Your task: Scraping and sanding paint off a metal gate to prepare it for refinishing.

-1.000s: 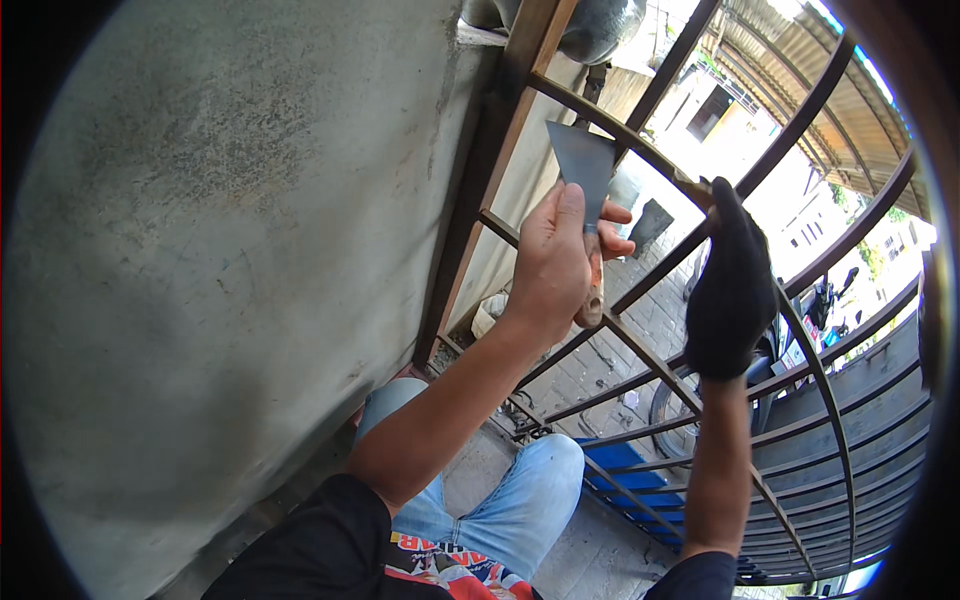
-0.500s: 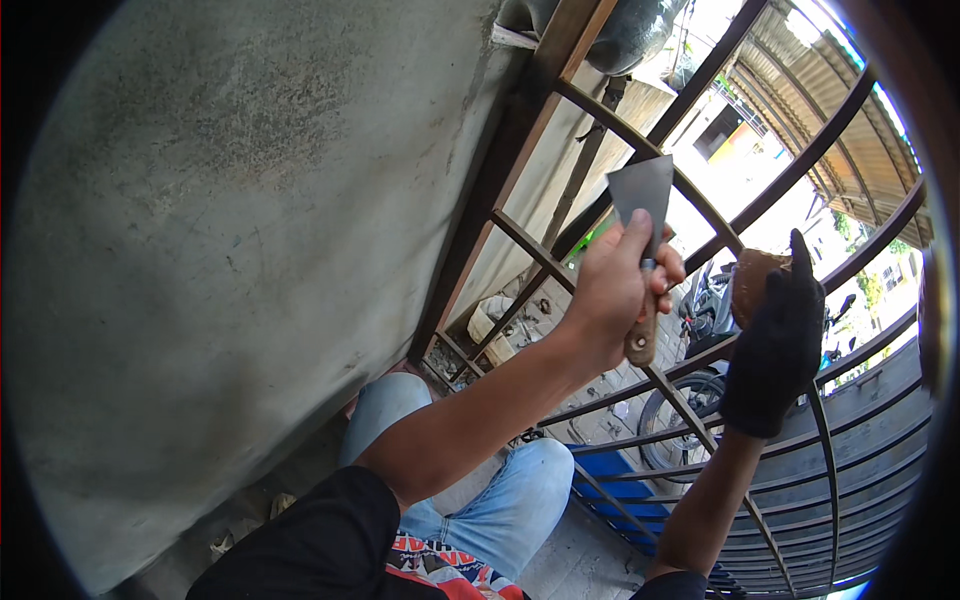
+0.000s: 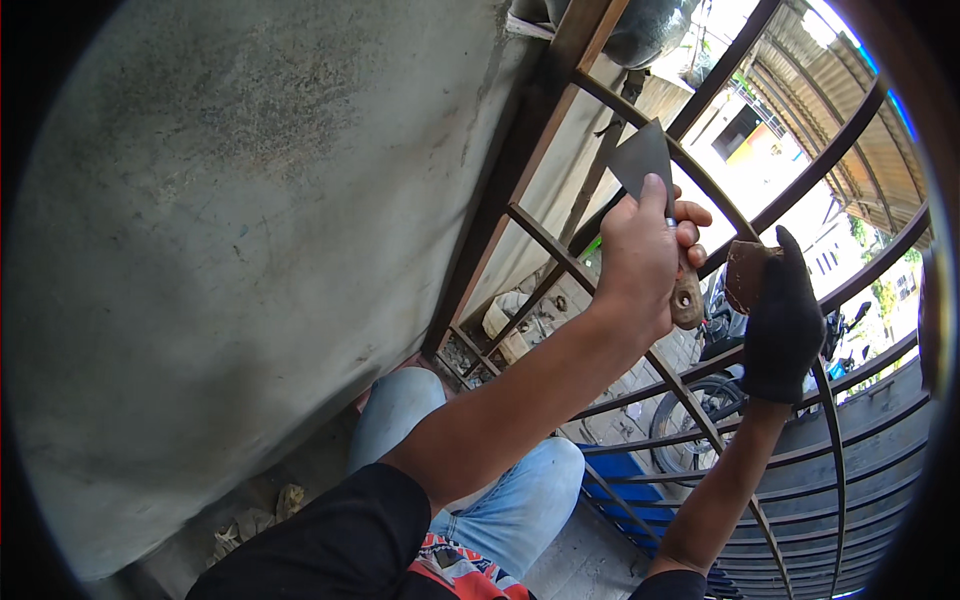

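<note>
My bare left hand (image 3: 640,255) grips a putty knife (image 3: 645,162) by its wooden handle, thumb on the flat metal blade, which points up and away. The blade overlaps a bar of the brown metal grille (image 3: 560,245); whether it touches cannot be told. To the right, my right hand (image 3: 788,325) wears a black glove and holds a brown folded sheet that looks like sandpaper (image 3: 748,275) close to the grille bars. The gloved fingers are partly hidden behind the sheet, and one finger points up.
A worn grey wall (image 3: 240,260) fills the left side. Beyond the bars are a motorcycle (image 3: 690,420), a pale container (image 3: 505,325) and a corrugated roof (image 3: 815,95). My jeans-clad knees (image 3: 540,480) are below, near a blue panel (image 3: 620,490).
My left hand and the putty knife have shifted right and slightly down in view, closer to my gloved hand. The blade has turned, and the brown sheet shows at a different angle.
</note>
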`<state>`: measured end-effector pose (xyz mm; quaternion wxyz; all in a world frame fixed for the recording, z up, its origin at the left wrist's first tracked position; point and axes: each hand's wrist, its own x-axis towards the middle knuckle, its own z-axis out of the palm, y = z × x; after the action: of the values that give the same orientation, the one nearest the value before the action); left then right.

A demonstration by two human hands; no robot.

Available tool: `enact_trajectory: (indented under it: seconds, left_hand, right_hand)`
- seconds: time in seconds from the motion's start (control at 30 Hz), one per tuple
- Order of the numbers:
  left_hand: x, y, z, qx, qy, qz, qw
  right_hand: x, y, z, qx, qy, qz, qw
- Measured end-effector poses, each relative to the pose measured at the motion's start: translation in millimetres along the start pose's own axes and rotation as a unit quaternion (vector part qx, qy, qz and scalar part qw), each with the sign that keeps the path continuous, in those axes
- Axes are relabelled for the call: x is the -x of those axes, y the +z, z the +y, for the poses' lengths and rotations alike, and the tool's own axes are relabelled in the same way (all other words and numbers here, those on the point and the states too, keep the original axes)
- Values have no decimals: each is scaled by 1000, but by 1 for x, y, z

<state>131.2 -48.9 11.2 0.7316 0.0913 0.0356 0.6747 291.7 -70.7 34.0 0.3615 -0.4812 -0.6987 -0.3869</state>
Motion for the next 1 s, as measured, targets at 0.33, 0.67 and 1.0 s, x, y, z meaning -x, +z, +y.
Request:
enact_trajectory:
  seconds: [0.33,0.67,1.0]
  left_hand:
    - [5,10,-8,-20,-15,-16,1000]
    - [6,10,-8,-28,-21,-12,999]
    - [10,7,-8,-62,-20,3,998]
  right_hand:
    - [-6,4,-2,41,-34,-23,998]
    - [-3,9,1,66,33,-41,996]
    - [-3,5,1,51,78,-61,994]
